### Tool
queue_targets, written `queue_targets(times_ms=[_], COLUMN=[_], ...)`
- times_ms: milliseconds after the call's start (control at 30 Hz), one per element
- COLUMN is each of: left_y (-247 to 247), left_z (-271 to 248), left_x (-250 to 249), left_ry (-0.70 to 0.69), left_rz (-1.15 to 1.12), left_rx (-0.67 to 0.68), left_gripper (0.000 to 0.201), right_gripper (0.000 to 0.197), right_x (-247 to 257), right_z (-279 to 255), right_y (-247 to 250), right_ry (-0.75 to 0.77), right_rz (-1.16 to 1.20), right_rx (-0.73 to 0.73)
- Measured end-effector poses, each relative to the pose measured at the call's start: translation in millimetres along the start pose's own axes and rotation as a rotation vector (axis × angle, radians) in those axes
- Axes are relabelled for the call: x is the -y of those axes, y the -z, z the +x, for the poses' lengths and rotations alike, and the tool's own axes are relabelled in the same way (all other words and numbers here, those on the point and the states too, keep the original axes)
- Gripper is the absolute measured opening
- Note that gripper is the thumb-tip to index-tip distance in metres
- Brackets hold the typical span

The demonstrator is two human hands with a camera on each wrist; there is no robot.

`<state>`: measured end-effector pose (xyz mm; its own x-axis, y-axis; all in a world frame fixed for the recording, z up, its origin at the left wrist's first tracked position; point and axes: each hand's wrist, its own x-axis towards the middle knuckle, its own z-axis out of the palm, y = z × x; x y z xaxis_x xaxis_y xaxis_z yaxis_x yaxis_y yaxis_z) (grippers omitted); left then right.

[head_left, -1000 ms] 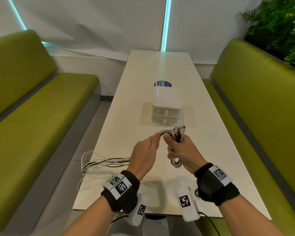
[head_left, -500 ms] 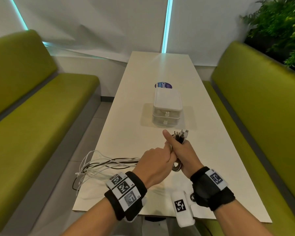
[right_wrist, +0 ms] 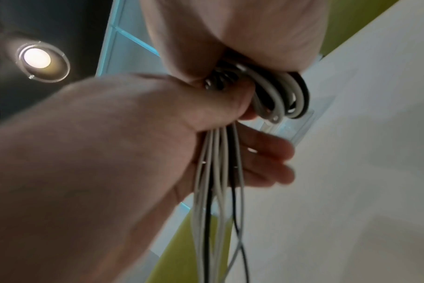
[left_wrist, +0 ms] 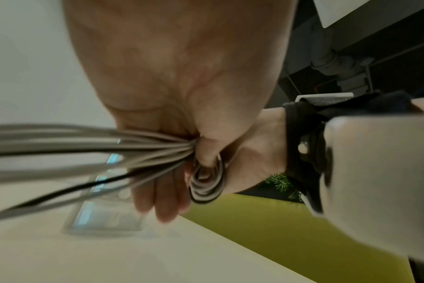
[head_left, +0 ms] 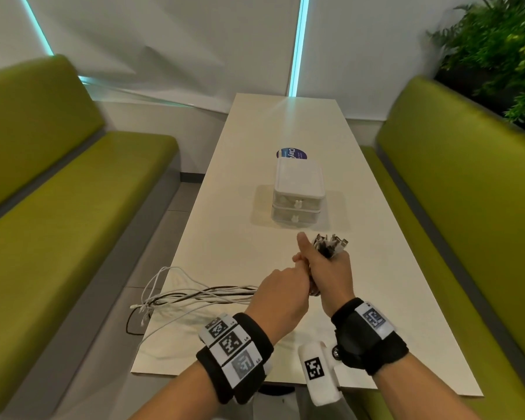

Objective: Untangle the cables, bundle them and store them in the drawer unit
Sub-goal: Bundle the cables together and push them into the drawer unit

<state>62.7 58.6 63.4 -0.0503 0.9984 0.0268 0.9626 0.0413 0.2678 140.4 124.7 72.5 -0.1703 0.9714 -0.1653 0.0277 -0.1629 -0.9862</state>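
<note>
Several white cables and a black one are gathered into a coiled bundle [head_left: 331, 247] with plugs sticking up; my right hand [head_left: 329, 269] grips it in a fist, thumb up, above the table's near middle. The coil's lower loop [left_wrist: 206, 188] [right_wrist: 280, 95] hangs out below the fist. My left hand [head_left: 285, 286] presses against the right one and pinches the loose strands [left_wrist: 85, 149] [right_wrist: 218, 191] where they meet the coil. Those strands [head_left: 200, 297] trail left over the table edge. The white two-drawer unit [head_left: 297, 183] stands beyond, both drawers shut.
The long white table [head_left: 225, 244] carries a round blue sticker [head_left: 291, 153] behind the drawer unit. Green benches flank it on the left [head_left: 58, 237] and right [head_left: 467, 207]. A plant [head_left: 497, 40] fills the back right corner.
My left hand has moved down from beside the right thumb to the lower side of the fist. The loose strands have been drawn rightward, further onto the table.
</note>
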Motion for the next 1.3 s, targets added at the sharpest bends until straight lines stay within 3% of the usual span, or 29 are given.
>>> queue_targets(times_ms=[67, 167, 233, 333, 400, 500, 767, 900, 1200, 1300], left_y=[-1, -5, -7, -4, -3, -3, -11, -5, -5, -3], left_z=[-2, -9, -10, -5, -3, -3, -3, -4, -15, -16], left_x=[6, 16, 19, 21, 25, 28, 25, 37, 67, 63], left_ry=[0.058, 0.057, 0.073, 0.095, 0.101, 0.098, 0.049, 0.008, 0.003, 0.04], left_rz=[-0.003, -0.007, -0.124, -0.259, -0.374, -0.507, -0.469, -0.564, -0.309, -0.351], left_rx=[-0.028, -0.059, -0.082, -0.08, -0.047, 0.028, 0.131, 0.256, 0.203, 0.178], left_gripper=[0.023, 0.039, 0.044, 0.045, 0.044, 0.049, 0.055, 0.042, 0.063, 0.061], right_gripper=[0.042, 0.049, 0.053, 0.07, 0.064, 0.042, 0.058, 0.059, 0.045, 0.041], right_x=[2, 4, 3, 6, 7, 9, 11, 16, 18, 21], right_z=[0, 0, 0, 1, 1, -1, -4, -4, -4, -1], right_y=[0, -2, -3, -6, -5, -1, -2, 0, -4, 0], right_ry=[-0.091, -0.212, -0.251, -0.208, -0.18, -0.226, -0.247, -0.265, -0.174, -0.188], right_rz=[0.12, 0.294, 0.342, 0.485, 0.537, 0.532, 0.447, 0.448, 0.412, 0.447], right_rx=[-0.002, 0.073, 0.131, 0.176, 0.234, 0.275, 0.165, 0.198, 0.113, 0.176])
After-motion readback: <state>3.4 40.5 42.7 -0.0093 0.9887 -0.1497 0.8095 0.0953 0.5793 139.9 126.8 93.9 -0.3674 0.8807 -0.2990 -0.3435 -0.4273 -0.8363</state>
